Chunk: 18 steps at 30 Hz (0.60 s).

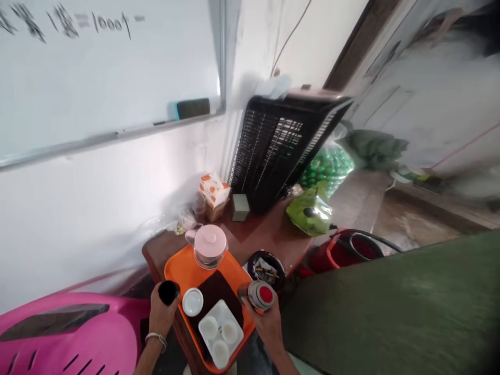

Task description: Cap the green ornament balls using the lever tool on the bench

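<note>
My left hand point(161, 314) is closed around a small black cup or lid point(168, 291) at the left edge of an orange tray point(180, 269). My right hand point(266, 323) grips a metal canister with a red top point(261, 295) at the tray's right edge. On the tray stand a glass teapot with a pink lid point(208, 246), a white lidded cup point(192, 301) and a white square dish point(206, 329) holding three small white cups. A dark mat point(217, 290) lies under them.
The tray sits on a small brown table point(269, 234) in a corner. Behind it are an orange tissue pack point(213, 192), a grey box point(239, 207), a black crate point(279, 146), a green bag point(310, 211) and a dark ashtray point(266, 268). A pink chair point(58, 333) stands left, a red bucket point(344, 251) right.
</note>
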Each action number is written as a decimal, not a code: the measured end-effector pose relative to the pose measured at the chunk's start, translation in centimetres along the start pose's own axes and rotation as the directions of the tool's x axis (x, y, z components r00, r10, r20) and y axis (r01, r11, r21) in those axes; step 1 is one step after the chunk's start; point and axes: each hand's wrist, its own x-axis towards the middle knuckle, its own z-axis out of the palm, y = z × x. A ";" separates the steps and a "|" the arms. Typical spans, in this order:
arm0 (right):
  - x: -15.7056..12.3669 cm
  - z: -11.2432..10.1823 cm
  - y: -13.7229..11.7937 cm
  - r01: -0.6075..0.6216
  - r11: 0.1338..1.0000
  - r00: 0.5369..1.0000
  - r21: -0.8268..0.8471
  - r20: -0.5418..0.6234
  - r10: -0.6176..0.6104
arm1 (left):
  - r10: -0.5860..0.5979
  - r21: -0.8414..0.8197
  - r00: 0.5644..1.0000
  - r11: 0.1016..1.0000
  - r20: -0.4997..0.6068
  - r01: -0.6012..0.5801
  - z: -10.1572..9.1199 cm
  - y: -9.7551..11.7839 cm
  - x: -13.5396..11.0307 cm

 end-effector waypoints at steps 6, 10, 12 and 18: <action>3.3 6.8 5.4 0.032 0.997 0.998 -0.073 0.056 -0.028 | 0.111 0.056 0.987 0.991 0.113 -0.118 8.0 -4.9 7.2; 4.1 9.3 7.2 0.044 0.991 0.998 -0.127 0.046 -0.038 | 0.154 0.052 0.974 0.985 0.165 -0.165 11.4 -6.6 9.1; 4.3 9.9 7.4 0.040 0.991 0.999 -0.129 0.039 -0.035 | 0.164 0.045 0.970 0.984 0.178 -0.174 12.4 -6.9 9.5; 4.5 10.8 7.5 -0.011 0.994 0.998 -0.108 0.058 0.017 | 0.130 0.019 0.968 0.990 0.215 -0.138 13.0 -7.2 9.6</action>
